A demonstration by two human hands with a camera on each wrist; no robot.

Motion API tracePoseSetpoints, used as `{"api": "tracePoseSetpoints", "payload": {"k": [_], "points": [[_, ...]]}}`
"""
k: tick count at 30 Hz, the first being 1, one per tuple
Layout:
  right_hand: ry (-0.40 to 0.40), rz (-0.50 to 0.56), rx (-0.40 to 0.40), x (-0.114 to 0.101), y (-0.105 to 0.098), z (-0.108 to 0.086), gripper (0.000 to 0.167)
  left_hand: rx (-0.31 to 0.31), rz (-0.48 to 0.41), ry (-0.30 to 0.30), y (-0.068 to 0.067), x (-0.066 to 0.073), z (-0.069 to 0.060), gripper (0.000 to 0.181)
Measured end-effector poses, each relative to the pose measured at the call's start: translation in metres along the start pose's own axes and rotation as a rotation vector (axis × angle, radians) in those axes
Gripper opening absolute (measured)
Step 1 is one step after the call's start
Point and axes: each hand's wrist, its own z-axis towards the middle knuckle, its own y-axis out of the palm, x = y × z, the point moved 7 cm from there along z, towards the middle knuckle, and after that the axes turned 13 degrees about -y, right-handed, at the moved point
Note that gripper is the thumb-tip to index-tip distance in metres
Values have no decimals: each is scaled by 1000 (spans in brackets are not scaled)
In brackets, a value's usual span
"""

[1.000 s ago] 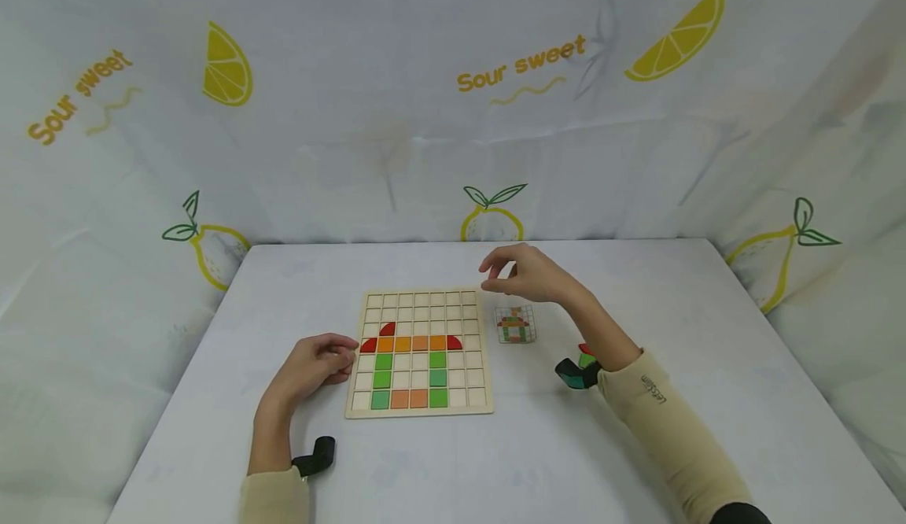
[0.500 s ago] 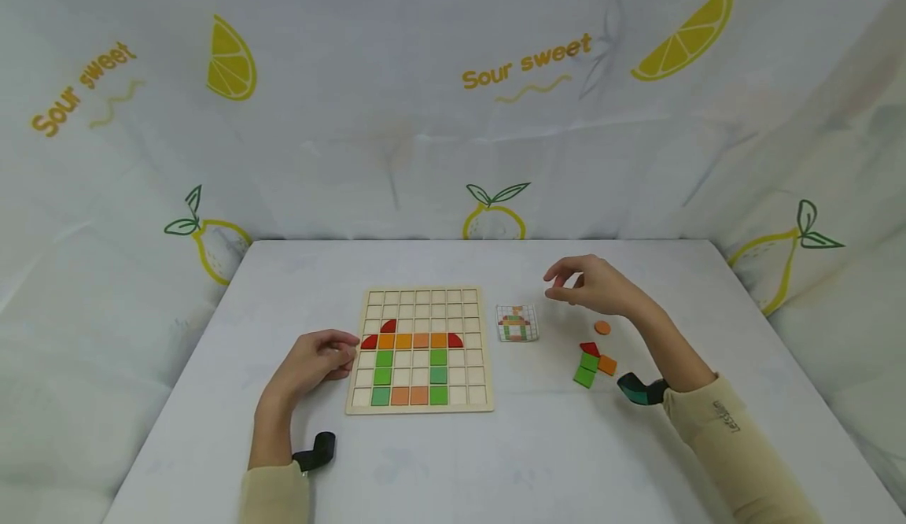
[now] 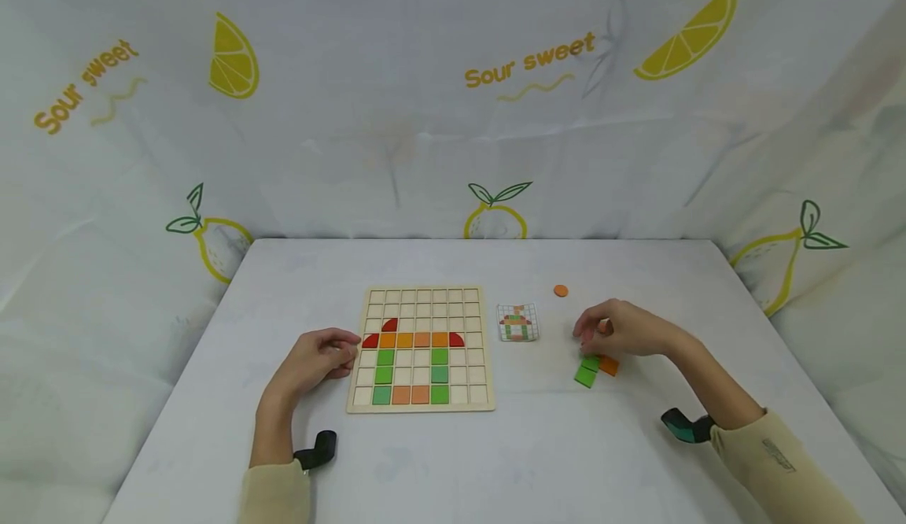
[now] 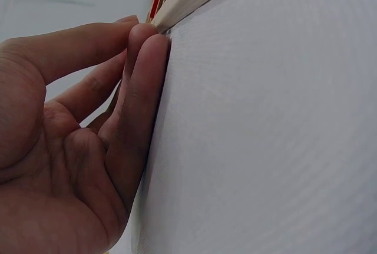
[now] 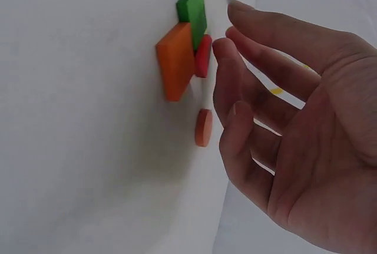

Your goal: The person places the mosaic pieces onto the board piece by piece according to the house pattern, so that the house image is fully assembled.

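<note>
My left hand [image 3: 322, 363] rests at the left edge of a wooden grid board [image 3: 421, 409], its fingertips touching the rim, as the left wrist view also shows. On the board sit red quarter-round, orange and green square pieces. Over a small group of loose pieces hovers my right hand [image 3: 626, 329], fingers loosely bent and nothing between them. In the right wrist view the fingertips are near but apart from a red piece [image 5: 202, 56], a green square [image 5: 192, 15], an orange square [image 5: 177, 62] and an orange disc [image 5: 204, 128]. The head view partly hides these pieces.
A small picture card [image 3: 518, 322] with a coloured block pattern lies right of the board. Farther back, another orange disc [image 3: 561, 290] lies alone on the white table [image 3: 453, 469]. A printed cloth [image 3: 354, 154] hangs behind.
My right hand has moved right, away from the board's far corner, then down over the loose pieces. An orange disc now shows where its fingertips were half a second ago. The left hand stays put.
</note>
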Motion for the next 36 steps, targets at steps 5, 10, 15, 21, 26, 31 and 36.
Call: {"api": "tracePoseSetpoints", "payload": {"k": [5,10,15,21,26,31,36], "points": [[-25,30,-36,5,10,-12,22,3,-1,-2,0,0,0,26],[-36,32,-37,8,13,-17,27,5,1,4,0,0,0,26],[-55,24,-17,9,13,-20,28,11,-3,-3,0,0,0,25],[-92,8,9,12,14,-21,30,10,5,1,1,0,0,25],[-132,9,35,12,14,-21,29,9,8,12,0,1,0,25],[-168,17,51,11,14,-20,28,8,14,8,0,2,-1,26],[-172,15,65,10,12,-19,28,12,12,-5,1,1,-2,26]]}}
